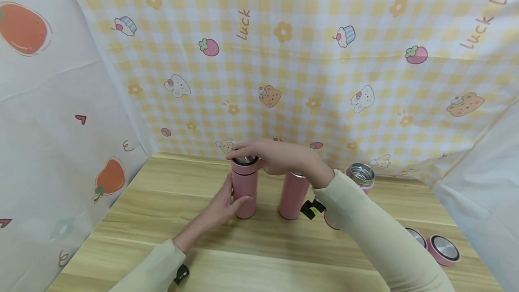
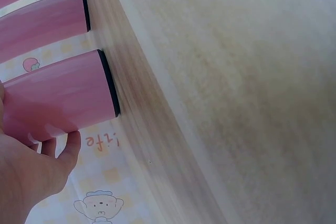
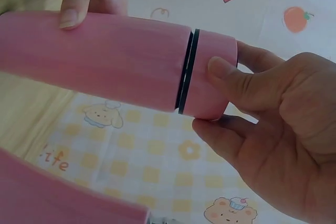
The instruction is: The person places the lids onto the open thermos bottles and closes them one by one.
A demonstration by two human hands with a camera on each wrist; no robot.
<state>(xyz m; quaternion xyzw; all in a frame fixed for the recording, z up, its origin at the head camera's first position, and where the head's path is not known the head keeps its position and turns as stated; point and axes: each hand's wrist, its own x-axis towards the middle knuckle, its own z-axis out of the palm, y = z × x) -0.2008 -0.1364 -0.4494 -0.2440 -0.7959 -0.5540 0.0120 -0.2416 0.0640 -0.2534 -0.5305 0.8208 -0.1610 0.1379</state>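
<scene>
A pink thermos bottle (image 1: 245, 193) stands upright on the wooden table. My left hand (image 1: 220, 206) holds its body from the left, with the thumb across the front. At the top, my right hand (image 1: 279, 156) grips the pink lid (image 3: 212, 85) by its sides, thumb and fingers around the rim. The right wrist view shows a thin dark-edged gap between lid and body; whether the lid is threaded on I cannot tell. Just to the right stands a second pink thermos bottle (image 1: 293, 195), its top partly behind my right hand.
Farther right is a third thermos bottle (image 1: 361, 175) with an uncovered steel mouth, partly hidden by my right sleeve. Two loose lids, one near the corner (image 1: 444, 250) and another lid (image 1: 415, 236) beside it, lie on the table (image 1: 162, 211). A checked cloth (image 1: 308, 71) hangs behind.
</scene>
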